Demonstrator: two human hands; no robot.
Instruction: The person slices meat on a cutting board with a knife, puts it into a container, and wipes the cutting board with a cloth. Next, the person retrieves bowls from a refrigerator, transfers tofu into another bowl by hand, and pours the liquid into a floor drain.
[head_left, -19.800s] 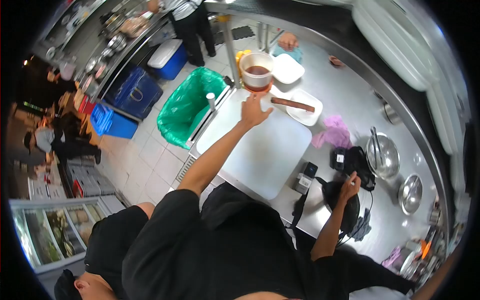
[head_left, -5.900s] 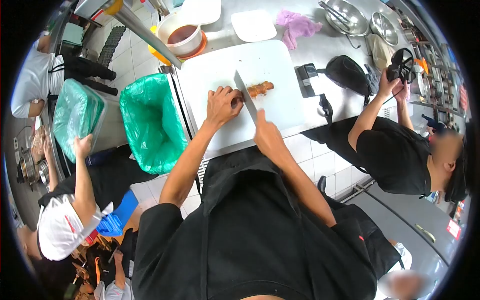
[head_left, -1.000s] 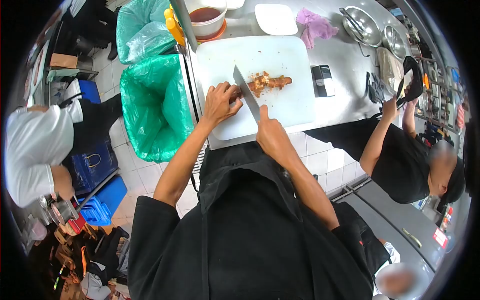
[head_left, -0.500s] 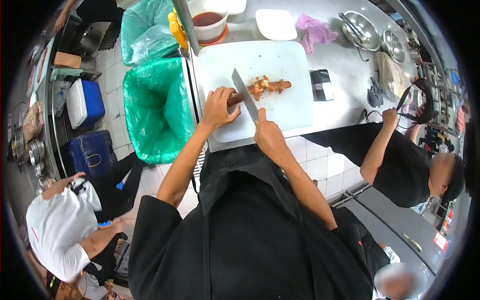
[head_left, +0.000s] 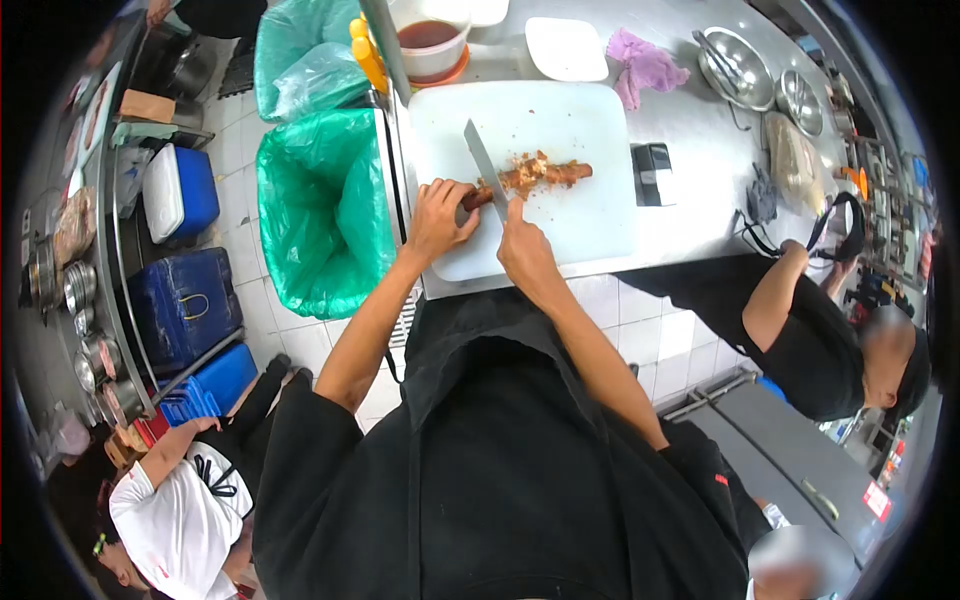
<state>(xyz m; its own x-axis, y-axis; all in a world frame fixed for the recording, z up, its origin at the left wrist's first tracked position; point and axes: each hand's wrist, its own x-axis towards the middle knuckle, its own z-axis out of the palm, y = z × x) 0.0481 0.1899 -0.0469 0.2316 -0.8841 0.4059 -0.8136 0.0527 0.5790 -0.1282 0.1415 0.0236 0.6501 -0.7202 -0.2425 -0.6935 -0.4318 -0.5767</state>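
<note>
My right hand (head_left: pixel 527 248) is closed round the handle of a knife (head_left: pixel 482 155), its long blade slanting across a strip of browned meat (head_left: pixel 572 173). My left hand (head_left: pixel 438 222) presses its fingertips on the strip's left end, just left of the blade. Beyond the blade, the strip's middle is broken into chopped pieces and crumbs, while its right end looks whole. All of it lies on a white cutting board (head_left: pixel 560 235). My right fingers hide the knife handle.
Left of the counter stands a bin with a green liner (head_left: pixel 285 230). A tub of dark red liquid (head_left: pixel 430 55), white dish (head_left: pixel 566 48), purple cloth (head_left: pixel 645 65), black device (head_left: pixel 652 173) and metal bowl (head_left: pixel 735 75) surround the board. Co-workers stand left and right.
The knife and my right hand have moved forward and a little left over the board. My left hand stays on the meat. A co-worker in white has moved lower at the left.
</note>
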